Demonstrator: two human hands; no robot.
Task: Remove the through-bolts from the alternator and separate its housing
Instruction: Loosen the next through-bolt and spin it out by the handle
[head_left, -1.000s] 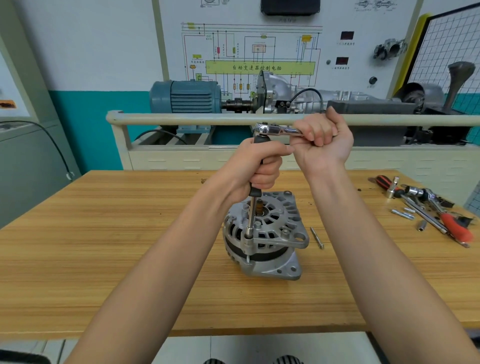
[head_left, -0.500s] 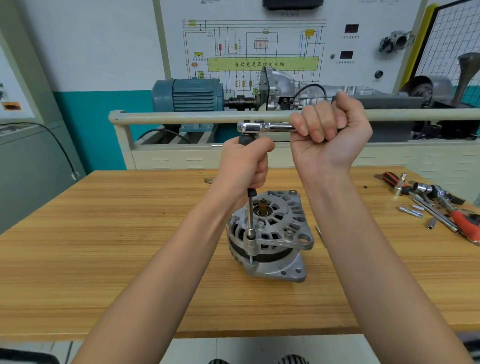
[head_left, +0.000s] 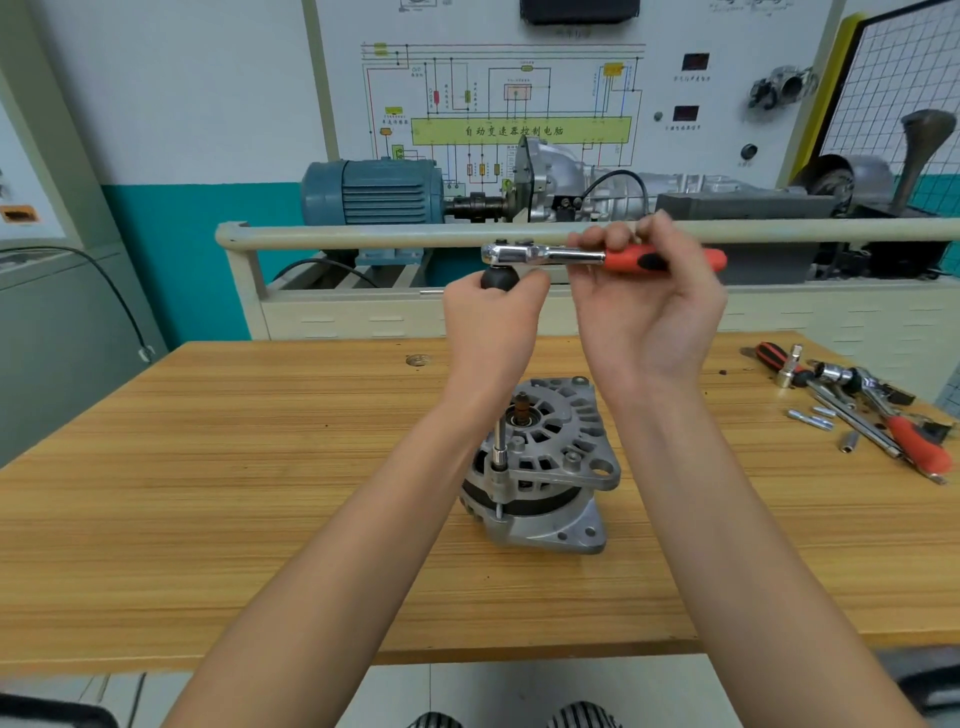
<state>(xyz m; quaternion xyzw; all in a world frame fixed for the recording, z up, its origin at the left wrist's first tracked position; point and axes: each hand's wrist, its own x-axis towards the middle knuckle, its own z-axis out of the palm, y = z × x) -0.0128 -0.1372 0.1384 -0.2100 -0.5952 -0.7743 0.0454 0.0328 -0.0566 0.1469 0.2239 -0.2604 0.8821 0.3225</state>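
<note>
The scene is lit brightly and evenly from above. Only soft, short shadows are seen on the tabletop (head_left: 208, 493), under the hands (head_left: 493, 332). A small glare is noticed on the chrome ratchet head (head_left: 511, 254). Straight lines are bent near the edges by the wide lens, and fine details look slightly soft.
</note>
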